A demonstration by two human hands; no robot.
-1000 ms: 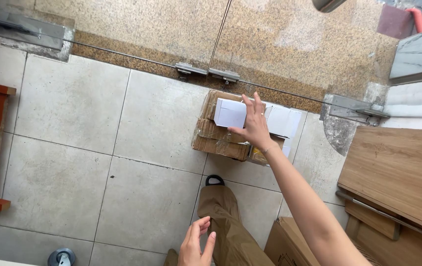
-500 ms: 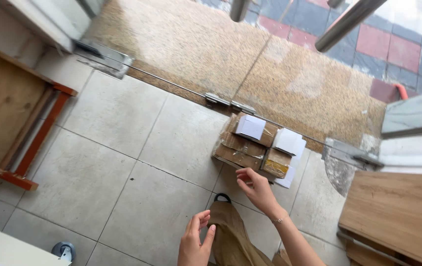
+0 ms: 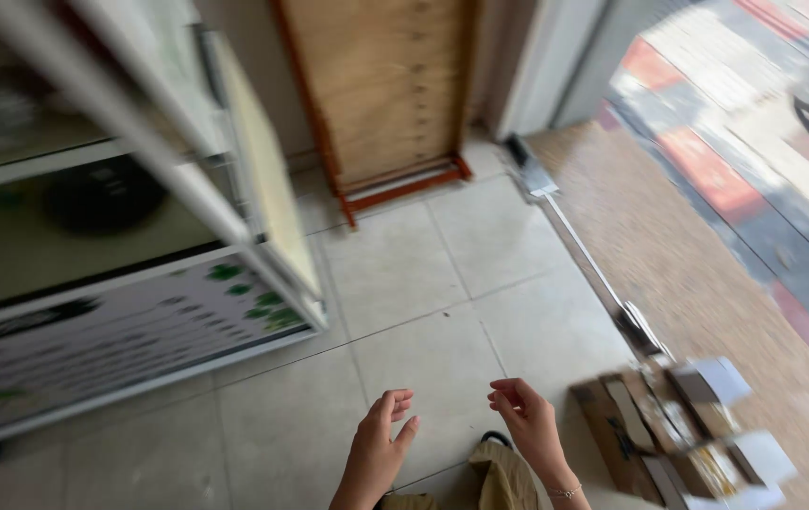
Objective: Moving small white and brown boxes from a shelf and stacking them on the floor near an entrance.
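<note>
Both hands are hanging in the air above the tiled floor (image 3: 423, 283), holding nothing; the left hand (image 3: 378, 451) is lying loosely open, palm turned inward, fingers half curled; the right hand (image 3: 527, 421) is likewise empty, its fingers bending in toward the palm but not closing on anything, and a thin bracelet (image 3: 565, 492) is showing at its wrist. The two hands are sitting close together, a small gap between them. Just to the right of the right hand, near but not touching it, an opened cardboard box (image 3: 673, 430) is resting on the floor beside the door track (image 3: 603, 274), its flaps standing apart and white slips showing on top; it is blurring too much to tell what is inside. Below the hands a khaki trouser leg (image 3: 503, 482) is coming into view. To the left a white-framed glass cabinet (image 3: 140, 236) is standing on the tiles, and a wooden board in an orange frame (image 3: 385, 94) is leaning against the far wall; beyond the track, speckled brown paving (image 3: 706, 283) is running outward.
</note>
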